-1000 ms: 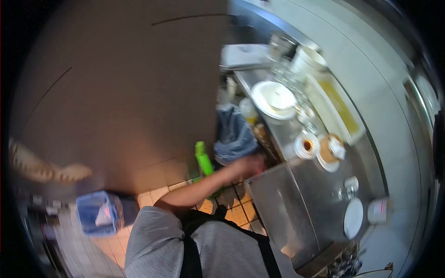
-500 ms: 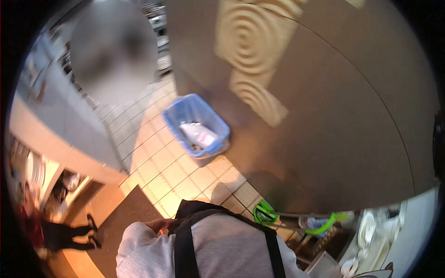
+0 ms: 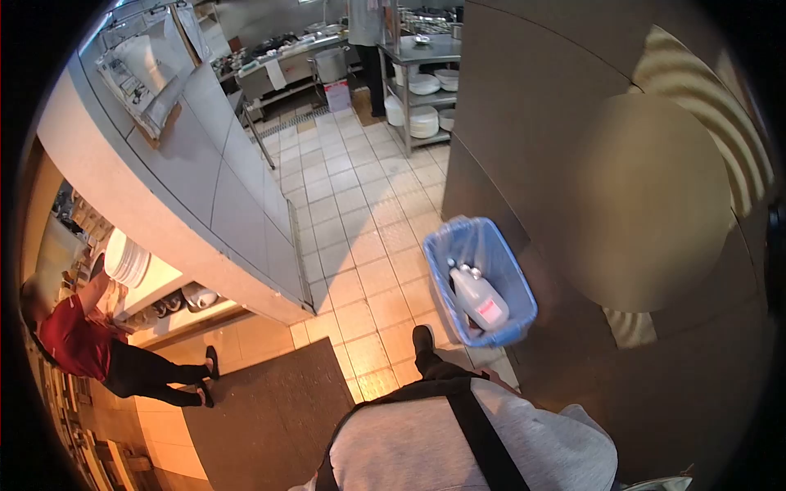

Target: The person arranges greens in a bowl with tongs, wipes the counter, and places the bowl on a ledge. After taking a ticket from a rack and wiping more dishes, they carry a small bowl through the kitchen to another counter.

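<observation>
Only a small part of my right hand (image 3: 496, 379) shows past the front of my grey shirt, close to the near end of a blue bin (image 3: 524, 282). Its fingers are mostly hidden. My left hand is out of view. The bin stands on the tiled floor with a clear liner in it. Inside lie a translucent plastic jug (image 3: 477, 296) with a red-and-white label and a few small pale items. My black shoe (image 3: 423, 337) is on the tiles left of the bin.
A dark mat (image 3: 270, 409) lies at left, near a person (image 3: 90, 344) in a red top by a shelf of stacked plates (image 3: 128, 260). Another person (image 3: 366, 41) stands in the kitchen beyond, beside a metal rack (image 3: 422, 57). A dark wall (image 3: 557, 164) rises at right.
My view has swung left, opening onto the kitchen aisle. The bin now appears farther right and nearer, and my foot has come into view. The green-handled items have left view.
</observation>
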`<control>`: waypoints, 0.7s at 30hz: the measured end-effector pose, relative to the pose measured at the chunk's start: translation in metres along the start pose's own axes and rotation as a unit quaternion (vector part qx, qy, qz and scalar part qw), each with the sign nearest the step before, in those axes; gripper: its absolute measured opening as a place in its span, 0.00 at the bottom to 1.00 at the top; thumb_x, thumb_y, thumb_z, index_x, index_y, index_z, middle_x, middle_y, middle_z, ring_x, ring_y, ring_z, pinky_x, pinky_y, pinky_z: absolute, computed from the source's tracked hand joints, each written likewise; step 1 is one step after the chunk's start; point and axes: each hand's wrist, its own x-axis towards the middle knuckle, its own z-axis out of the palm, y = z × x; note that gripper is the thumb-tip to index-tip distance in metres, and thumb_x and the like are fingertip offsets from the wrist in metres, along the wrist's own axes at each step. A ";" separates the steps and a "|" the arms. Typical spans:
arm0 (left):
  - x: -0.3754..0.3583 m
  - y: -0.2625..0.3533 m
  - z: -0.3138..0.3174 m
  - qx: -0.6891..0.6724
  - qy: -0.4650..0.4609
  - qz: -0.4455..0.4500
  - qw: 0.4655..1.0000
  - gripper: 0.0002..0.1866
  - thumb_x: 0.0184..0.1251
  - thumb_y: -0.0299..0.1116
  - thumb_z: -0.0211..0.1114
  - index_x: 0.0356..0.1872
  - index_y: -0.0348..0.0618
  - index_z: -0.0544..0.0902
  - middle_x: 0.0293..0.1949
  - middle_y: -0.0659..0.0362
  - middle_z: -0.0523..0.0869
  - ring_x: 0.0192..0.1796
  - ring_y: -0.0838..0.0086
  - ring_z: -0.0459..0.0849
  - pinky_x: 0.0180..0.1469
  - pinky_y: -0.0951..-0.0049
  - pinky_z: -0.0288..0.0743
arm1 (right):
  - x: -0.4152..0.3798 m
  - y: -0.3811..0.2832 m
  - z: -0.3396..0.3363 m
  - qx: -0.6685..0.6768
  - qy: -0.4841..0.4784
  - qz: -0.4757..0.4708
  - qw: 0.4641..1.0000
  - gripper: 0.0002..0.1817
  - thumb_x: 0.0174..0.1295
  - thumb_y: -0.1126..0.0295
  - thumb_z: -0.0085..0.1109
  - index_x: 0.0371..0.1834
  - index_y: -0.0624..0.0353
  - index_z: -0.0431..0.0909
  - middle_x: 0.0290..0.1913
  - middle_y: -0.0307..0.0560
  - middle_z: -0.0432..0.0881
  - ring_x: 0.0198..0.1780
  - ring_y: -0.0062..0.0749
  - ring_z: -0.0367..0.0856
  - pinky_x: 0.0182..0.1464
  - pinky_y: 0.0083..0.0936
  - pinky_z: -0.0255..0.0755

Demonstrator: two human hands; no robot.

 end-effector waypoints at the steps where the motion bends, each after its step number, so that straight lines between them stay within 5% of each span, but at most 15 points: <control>1: 0.012 0.008 -0.010 -0.011 0.006 -0.004 1.000 0.21 0.70 0.46 0.52 0.41 0.35 0.81 0.40 0.47 0.81 0.45 0.60 0.80 0.49 0.64 0.74 | 0.028 -0.017 -0.012 -0.030 -0.016 -0.027 0.999 0.21 0.62 0.50 0.51 0.41 0.56 0.82 0.40 0.59 0.83 0.43 0.46 0.83 0.42 0.41 0.74; 6: 0.077 0.055 -0.074 -0.066 0.052 -0.042 0.996 0.22 0.69 0.47 0.51 0.39 0.34 0.81 0.39 0.45 0.82 0.45 0.57 0.81 0.48 0.62 0.75 | 0.168 -0.115 -0.075 -0.172 -0.084 -0.176 0.966 0.20 0.62 0.51 0.51 0.41 0.55 0.82 0.40 0.58 0.83 0.44 0.46 0.83 0.43 0.40 0.74; 11: 0.135 0.100 -0.145 -0.132 0.106 -0.077 0.983 0.23 0.69 0.48 0.51 0.38 0.34 0.82 0.39 0.43 0.82 0.45 0.54 0.81 0.48 0.60 0.75 | 0.266 -0.240 -0.142 -0.146 -0.068 -0.299 0.941 0.19 0.62 0.52 0.53 0.39 0.57 0.82 0.38 0.56 0.84 0.42 0.44 0.83 0.44 0.35 0.75; 14: 0.171 0.123 -0.180 -0.170 0.129 -0.096 0.972 0.24 0.68 0.48 0.51 0.37 0.33 0.83 0.38 0.41 0.82 0.45 0.53 0.81 0.48 0.59 0.75 | 0.313 -0.339 -0.186 -0.219 -0.129 -0.264 0.930 0.16 0.61 0.55 0.54 0.43 0.53 0.82 0.40 0.51 0.85 0.44 0.43 0.83 0.45 0.34 0.75; 17: 0.221 0.137 -0.212 -0.199 0.148 -0.114 0.962 0.25 0.68 0.48 0.51 0.36 0.33 0.83 0.38 0.40 0.83 0.46 0.51 0.82 0.48 0.58 0.75 | 0.365 -0.409 -0.214 -0.166 -0.085 -0.351 0.918 0.16 0.61 0.55 0.52 0.40 0.53 0.83 0.40 0.50 0.85 0.44 0.44 0.83 0.46 0.37 0.74; 21: 0.308 0.146 -0.267 -0.213 0.170 -0.127 0.954 0.25 0.67 0.49 0.51 0.35 0.32 0.84 0.38 0.38 0.83 0.46 0.49 0.82 0.48 0.56 0.76 | 0.459 -0.470 -0.234 -0.150 -0.110 -0.311 0.932 0.17 0.60 0.54 0.53 0.43 0.51 0.83 0.41 0.50 0.85 0.45 0.44 0.83 0.47 0.37 0.74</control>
